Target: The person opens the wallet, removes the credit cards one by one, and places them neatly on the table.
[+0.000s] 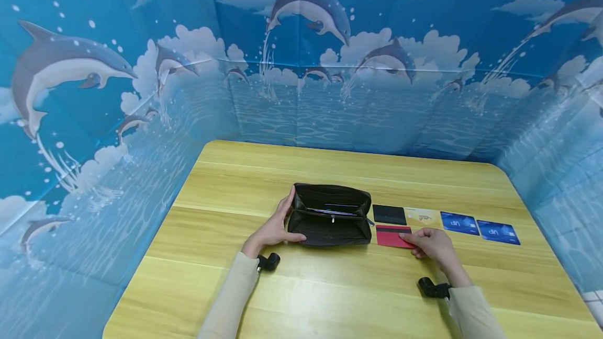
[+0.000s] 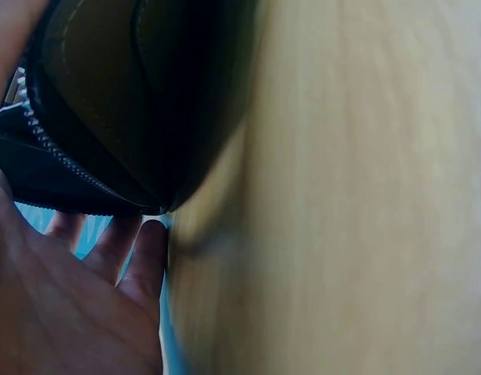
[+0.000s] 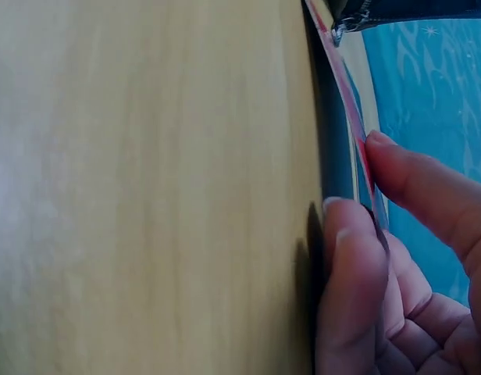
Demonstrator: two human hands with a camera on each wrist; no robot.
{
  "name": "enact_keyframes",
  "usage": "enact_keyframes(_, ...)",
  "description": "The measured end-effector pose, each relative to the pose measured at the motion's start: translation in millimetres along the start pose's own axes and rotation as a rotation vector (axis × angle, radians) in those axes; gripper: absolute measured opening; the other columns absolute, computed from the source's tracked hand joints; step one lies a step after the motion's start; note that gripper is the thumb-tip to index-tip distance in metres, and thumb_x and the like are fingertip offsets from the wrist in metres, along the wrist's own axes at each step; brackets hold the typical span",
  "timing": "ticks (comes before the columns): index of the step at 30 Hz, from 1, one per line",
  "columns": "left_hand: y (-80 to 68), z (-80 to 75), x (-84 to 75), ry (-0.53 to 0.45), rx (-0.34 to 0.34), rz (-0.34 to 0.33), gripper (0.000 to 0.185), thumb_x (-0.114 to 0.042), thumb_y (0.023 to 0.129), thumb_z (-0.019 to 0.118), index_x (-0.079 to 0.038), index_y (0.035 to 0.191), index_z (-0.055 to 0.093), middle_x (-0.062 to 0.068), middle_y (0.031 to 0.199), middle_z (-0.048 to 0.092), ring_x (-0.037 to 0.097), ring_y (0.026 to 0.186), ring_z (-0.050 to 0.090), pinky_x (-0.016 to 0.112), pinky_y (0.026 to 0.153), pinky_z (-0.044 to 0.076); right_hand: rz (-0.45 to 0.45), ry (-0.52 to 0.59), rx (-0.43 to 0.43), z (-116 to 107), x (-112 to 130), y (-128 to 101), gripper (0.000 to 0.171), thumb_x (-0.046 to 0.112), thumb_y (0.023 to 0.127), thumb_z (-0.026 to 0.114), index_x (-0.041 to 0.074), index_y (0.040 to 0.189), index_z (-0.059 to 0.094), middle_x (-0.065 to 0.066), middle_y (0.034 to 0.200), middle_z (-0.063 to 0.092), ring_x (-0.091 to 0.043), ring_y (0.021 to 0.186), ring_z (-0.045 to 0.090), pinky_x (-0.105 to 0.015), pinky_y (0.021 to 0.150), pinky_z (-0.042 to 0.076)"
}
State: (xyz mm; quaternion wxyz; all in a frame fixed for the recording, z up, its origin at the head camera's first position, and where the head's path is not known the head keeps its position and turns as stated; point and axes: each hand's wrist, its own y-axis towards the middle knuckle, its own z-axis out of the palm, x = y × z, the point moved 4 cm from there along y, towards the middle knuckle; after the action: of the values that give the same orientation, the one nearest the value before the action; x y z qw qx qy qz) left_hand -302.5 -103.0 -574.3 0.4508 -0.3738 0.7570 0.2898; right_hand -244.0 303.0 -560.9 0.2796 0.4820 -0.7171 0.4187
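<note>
A black zip wallet (image 1: 330, 234) lies spread wide on the table, several card edges showing in its middle slots. My left hand (image 1: 273, 230) holds its left end, thumb at the front edge and fingers at the back; the left wrist view shows the zip teeth beside the fingers. To the wallet's right, my right hand (image 1: 434, 247) pinches a red card (image 1: 390, 237) with a dark stripe by its right end. The right wrist view shows this red card (image 3: 351, 109) nearly edge-on between thumb and finger, lifted a little off the wood.
Behind the red card, a row runs rightward: a black card (image 1: 389, 215), a yellow card (image 1: 422, 217) and two blue cards (image 1: 459, 223). All lie on the wooden table (image 1: 348, 297). A dolphin-print curtain (image 1: 301, 103) surrounds the far side and left.
</note>
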Motion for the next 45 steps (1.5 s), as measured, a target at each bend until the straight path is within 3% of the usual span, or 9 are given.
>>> enact_keyframes(6, 0.5, -1.0, -0.6, 0.004, 0.000, 0.007, 0.122, -0.029, 0.075, 0.082, -0.044, 0.148, -0.015, -0.003, 0.156, -0.002, 0.020, 0.141, 0.009, 0.045, 0.109, 0.022, -0.051, -0.152, -0.044, -1.6, 2.7, -0.6, 0.041, 0.043, 0.076, 0.078, 0.003, 0.074, 0.067, -0.001, 0.058, 0.060, -0.014, 0.054, 0.057, -0.027, 0.050, 0.048)
enact_keyframes(11, 0.2, -1.3, -0.9, 0.007, 0.002, 0.005, 0.122, -0.030, 0.075, 0.082, -0.044, 0.148, -0.015, -0.002, 0.156, -0.002, 0.021, 0.141, 0.010, 0.045, 0.108, 0.022, -0.069, -0.205, -0.056, -2.6, 4.0, 0.9, 0.041, 0.044, 0.076, 0.078, 0.004, 0.071, 0.067, -0.001, 0.058, 0.059, -0.015, 0.054, 0.057, -0.027, 0.050, 0.048)
enact_keyframes(28, -1.2, -0.4, -1.9, 0.028, -0.004, -0.011, 0.123, -0.032, 0.074, 0.083, -0.044, 0.147, -0.015, -0.002, 0.157, -0.002, 0.024, 0.141, 0.009, 0.050, 0.107, 0.022, -0.007, -0.210, -0.030, -2.7, 4.4, 0.3, 0.043, 0.044, 0.074, 0.079, 0.005, 0.069, 0.063, -0.003, 0.058, 0.058, -0.017, 0.053, 0.055, -0.029, 0.049, 0.046)
enact_keyframes(45, -0.9, -0.4, -1.5, 0.023, 0.001, -0.014, 0.123, -0.031, 0.075, 0.083, -0.045, 0.147, -0.015, -0.003, 0.156, -0.003, 0.025, 0.140, 0.011, 0.050, 0.107, 0.023, -0.023, -0.242, -0.040, -2.3, 5.7, 2.1, 0.044, 0.047, 0.076, 0.077, 0.007, 0.066, 0.063, -0.002, 0.057, 0.057, -0.018, 0.052, 0.054, -0.028, 0.049, 0.041)
